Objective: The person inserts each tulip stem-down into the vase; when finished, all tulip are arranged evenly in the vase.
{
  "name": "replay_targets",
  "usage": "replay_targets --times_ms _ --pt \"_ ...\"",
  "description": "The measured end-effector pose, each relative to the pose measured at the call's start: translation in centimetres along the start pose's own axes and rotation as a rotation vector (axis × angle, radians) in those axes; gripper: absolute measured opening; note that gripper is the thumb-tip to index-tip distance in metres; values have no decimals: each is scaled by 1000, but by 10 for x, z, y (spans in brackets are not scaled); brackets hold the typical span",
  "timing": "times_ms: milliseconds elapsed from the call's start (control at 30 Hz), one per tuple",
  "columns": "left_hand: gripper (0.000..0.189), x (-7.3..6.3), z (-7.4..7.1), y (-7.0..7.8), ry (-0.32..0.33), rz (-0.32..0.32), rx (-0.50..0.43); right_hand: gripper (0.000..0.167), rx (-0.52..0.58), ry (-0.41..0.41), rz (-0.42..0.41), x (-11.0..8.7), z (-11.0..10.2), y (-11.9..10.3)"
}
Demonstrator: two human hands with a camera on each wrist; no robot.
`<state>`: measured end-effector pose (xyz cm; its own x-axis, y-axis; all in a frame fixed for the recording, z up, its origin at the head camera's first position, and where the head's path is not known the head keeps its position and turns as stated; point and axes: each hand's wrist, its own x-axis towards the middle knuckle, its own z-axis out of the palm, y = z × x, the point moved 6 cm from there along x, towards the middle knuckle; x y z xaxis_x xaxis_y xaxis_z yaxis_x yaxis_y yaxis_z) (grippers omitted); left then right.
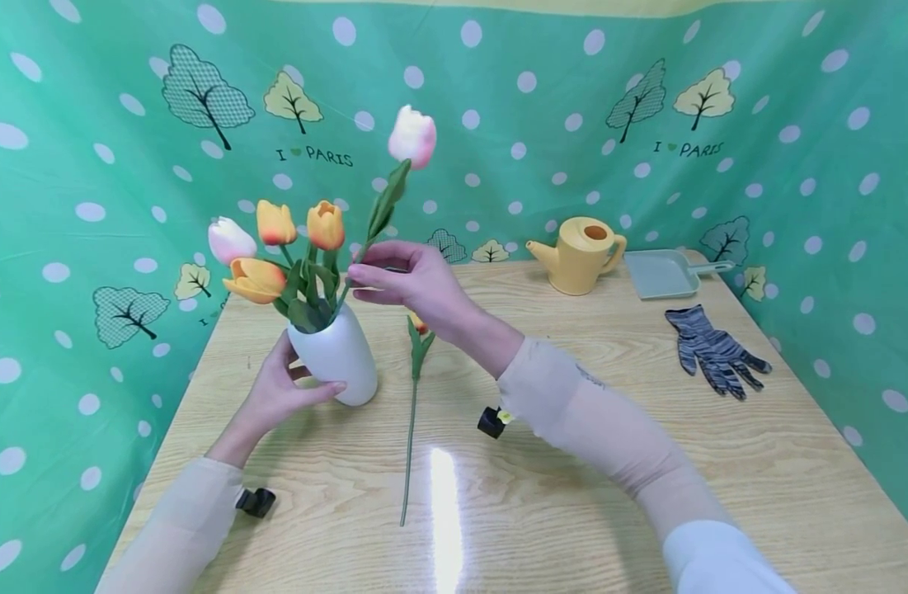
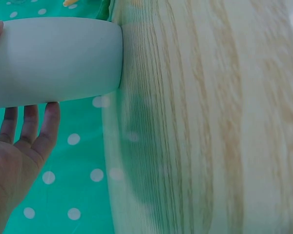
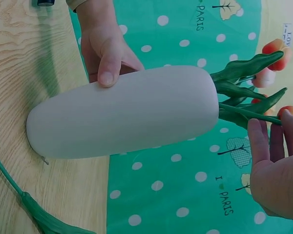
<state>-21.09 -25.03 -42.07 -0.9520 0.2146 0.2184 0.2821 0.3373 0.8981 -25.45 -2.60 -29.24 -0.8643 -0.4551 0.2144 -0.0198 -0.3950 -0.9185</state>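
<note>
My left hand (image 1: pixel 279 392) grips the white vase (image 1: pixel 342 355) round its side, with the thumb across the front. In the left wrist view its fingertips press on the vase wall. Several artificial tulips, orange (image 1: pixel 257 280) and pink-white (image 1: pixel 231 241), stand in the vase. My right hand (image 1: pixel 427 289) pinches the stem of a taller pink-white tulip (image 1: pixel 412 139) between thumb and fingers, just above the rim. That stem (image 3: pixel 249 113) runs into the vase mouth in the right wrist view. The stem's lower end is hidden inside the vase.
One more orange tulip (image 1: pixel 413 388) lies on the wooden table right of the vase. Farther right are a yellow watering can (image 1: pixel 578 256), a grey-green dustpan (image 1: pixel 661 274) and a dark striped glove (image 1: pixel 715 351). A green dotted cloth (image 1: pixel 498 190) hangs behind.
</note>
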Motion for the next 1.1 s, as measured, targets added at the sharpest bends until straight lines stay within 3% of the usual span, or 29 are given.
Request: replay_targets --times_ms 367,733,900,1100 --pt "94 0 0 -2 0 -9 3 24 -26 -1 79 2 9 17" --pt "93 1 0 -1 3 5 10 24 -234 -13 51 2 9 24" --pt "94 1 0 -1 4 8 1 27 -269 -29 80 1 9 26" --pt "94 1 -1 0 2 -2 -7 35 -196 2 162 2 8 28"
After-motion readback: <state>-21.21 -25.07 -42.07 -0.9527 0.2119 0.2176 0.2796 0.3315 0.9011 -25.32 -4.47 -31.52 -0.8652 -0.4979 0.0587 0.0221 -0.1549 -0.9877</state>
